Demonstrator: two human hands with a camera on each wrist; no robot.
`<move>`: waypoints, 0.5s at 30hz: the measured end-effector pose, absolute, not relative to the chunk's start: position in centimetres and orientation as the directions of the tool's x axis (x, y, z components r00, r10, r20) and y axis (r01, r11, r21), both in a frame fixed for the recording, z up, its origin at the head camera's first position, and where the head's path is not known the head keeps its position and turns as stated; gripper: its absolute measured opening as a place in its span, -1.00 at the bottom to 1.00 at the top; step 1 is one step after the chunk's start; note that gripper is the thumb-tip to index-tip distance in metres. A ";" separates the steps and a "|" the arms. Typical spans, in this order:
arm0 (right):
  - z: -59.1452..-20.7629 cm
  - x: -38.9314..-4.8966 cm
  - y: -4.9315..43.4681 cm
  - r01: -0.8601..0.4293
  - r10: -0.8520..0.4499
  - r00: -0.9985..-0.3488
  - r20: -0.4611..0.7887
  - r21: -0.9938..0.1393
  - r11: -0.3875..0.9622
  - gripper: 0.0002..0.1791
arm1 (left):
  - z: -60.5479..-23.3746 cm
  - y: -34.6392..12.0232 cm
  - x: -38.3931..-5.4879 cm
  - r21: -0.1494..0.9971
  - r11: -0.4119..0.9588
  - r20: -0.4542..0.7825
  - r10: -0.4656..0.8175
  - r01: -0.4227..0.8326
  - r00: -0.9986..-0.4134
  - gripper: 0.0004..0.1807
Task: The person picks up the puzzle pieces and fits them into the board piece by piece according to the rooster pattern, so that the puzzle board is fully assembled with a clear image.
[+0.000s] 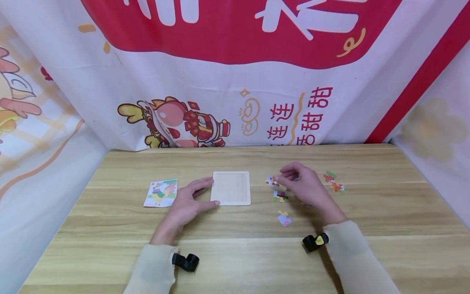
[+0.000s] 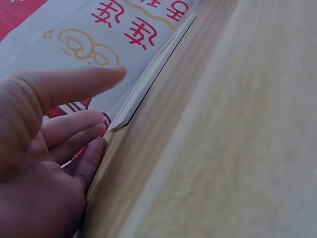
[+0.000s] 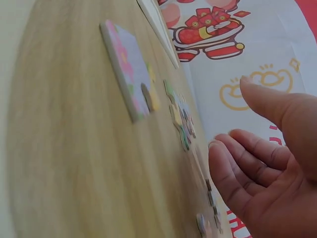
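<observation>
My left hand [image 1: 188, 205] is beside a square pale wooden puzzle tray [image 1: 230, 188], thumb and fingers spread at its left edge. In the left wrist view the thumb stands well apart from the fingers, and nothing is between them. My right hand [image 1: 302, 182] hovers over loose jigsaw pieces, its fingers loosely bent. Closest to its fingertips in the head view is a colorful piece [image 1: 271, 181]. The right wrist view shows a gap between thumb and fingers with nothing in it. Another piece [image 1: 280, 196] lies just below, and a lilac-and-yellow piece [image 3: 130, 69] lies nearer the person.
A picture card [image 1: 160, 193] with a colorful bird lies left of the left hand. Beyond the right hand are two orange-and-green pieces [image 1: 336, 187]. Some pieces are partly hidden under the right hand. A printed cloth [image 1: 235, 102] hangs behind the wooden table [image 1: 242, 257].
</observation>
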State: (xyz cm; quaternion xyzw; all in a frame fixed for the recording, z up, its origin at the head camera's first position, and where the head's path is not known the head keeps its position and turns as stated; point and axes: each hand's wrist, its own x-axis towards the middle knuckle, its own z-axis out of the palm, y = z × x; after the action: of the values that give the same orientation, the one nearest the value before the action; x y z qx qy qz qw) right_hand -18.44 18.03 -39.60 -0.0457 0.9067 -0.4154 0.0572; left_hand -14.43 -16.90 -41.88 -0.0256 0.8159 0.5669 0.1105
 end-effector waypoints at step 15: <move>-40.4 -19.2 17.6 0.042 -0.075 -0.990 -0.117 -0.766 0.641 -0.51 | -42.1 -16.5 -14.7 0.815 0.571 -0.181 0.088 -0.099 -0.980 -0.21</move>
State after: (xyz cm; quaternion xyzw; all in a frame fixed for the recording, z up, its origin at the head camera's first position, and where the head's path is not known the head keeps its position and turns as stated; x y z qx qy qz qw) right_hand -19.15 17.64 -40.40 -0.0089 0.9032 -0.4236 0.0690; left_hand -14.72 -16.48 -42.10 -0.0033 0.8806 0.4629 0.1008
